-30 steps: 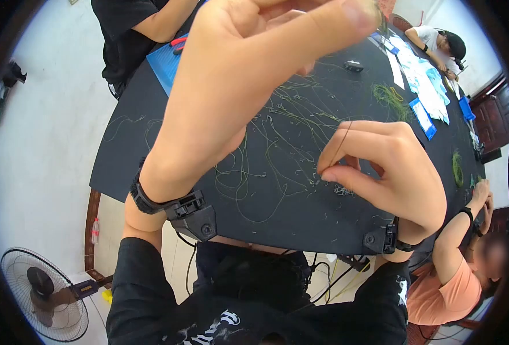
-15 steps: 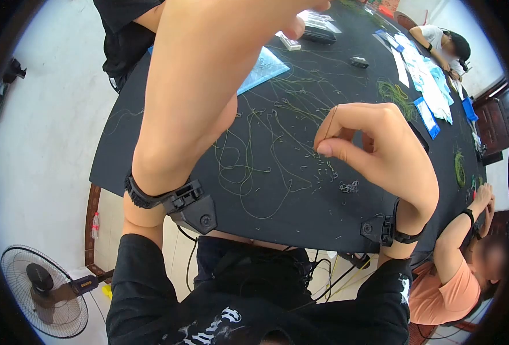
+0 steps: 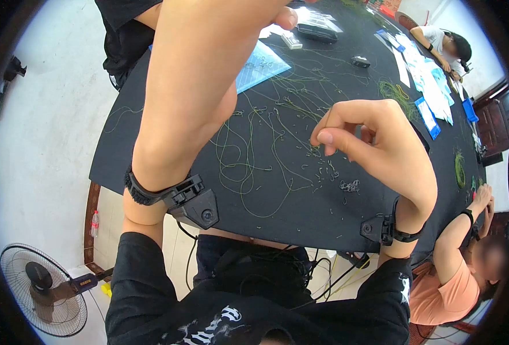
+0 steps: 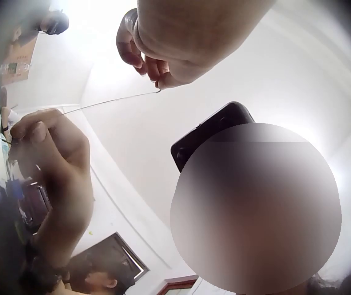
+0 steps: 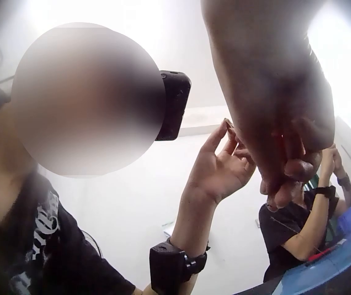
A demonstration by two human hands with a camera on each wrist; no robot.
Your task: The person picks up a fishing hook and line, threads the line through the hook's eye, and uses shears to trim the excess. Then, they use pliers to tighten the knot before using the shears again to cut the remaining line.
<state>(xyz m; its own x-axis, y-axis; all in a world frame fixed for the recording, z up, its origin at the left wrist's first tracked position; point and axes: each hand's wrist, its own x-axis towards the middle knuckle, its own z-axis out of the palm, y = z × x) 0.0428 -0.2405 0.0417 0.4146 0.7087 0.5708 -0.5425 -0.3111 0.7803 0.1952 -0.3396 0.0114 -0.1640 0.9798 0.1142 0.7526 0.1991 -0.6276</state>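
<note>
Left hand (image 5: 218,175): higher than a second ago, fingertips pinching one end of a thin fishing line (image 4: 111,101).
Right hand (image 3: 389,146): thumb against index finger, pinching the line lower down.
Line: stretched between both hands, above the black table (image 3: 116,158).

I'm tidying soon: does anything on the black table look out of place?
Yes, slightly: tiny bits lie strewn over the black table, beside a clump of hook-like pieces, perhaps spilled. Green lines sprawl untidily in loose loops.
</note>
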